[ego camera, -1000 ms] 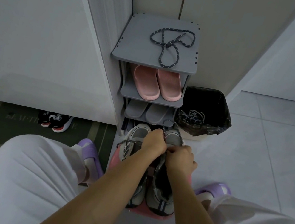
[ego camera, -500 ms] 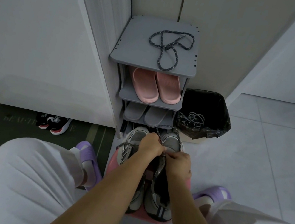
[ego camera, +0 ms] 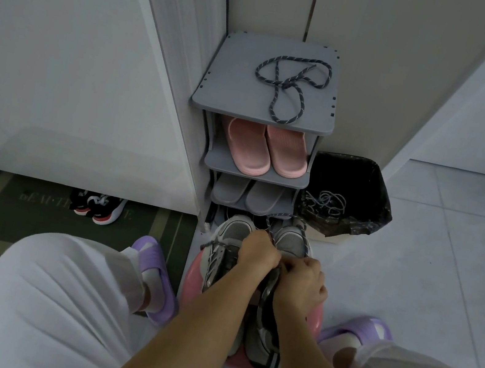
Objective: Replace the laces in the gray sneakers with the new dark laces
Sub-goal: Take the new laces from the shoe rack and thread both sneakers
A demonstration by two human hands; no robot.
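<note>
Pinching at the eyelets of one gray mesh sneaker on the round pink stool, the left hand and right hand curl tight on the dark speckled rope lace, whose slack loops over the toe. The cord looks soft, light and floppy, so it is best gripped near its tip. The spare dark lace lies on the gray shelf top.

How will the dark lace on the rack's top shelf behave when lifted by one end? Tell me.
The dark lace lies in loose crossed loops on the top shelf, so it is probably floppy and would dangle. It looks thin, so likely very light. The crossed strands may snag into a knot.
</note>
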